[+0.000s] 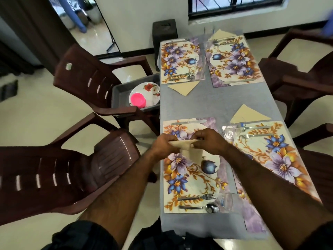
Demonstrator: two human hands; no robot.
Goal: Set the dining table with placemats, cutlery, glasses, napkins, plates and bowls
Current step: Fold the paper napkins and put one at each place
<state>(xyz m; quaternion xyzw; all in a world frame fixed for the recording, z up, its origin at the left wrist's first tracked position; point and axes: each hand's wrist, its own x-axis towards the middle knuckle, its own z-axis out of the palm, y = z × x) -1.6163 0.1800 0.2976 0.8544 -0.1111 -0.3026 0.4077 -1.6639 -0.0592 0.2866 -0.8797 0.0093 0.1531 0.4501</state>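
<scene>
- Table (216, 105): four floral placemats laid, three with tan napkins beside them.
- Near-left placemat (191, 179): knife at its far edge, fork and spoon at its near edge; no napkin.
- Left hand (164, 144) and right hand (207, 139): above this placemat, fingers pinching the fourth napkin (182, 144), apparently mid-fold.
- Next, by judgement: finish the triangle, lay it beside this placemat.
</scene>
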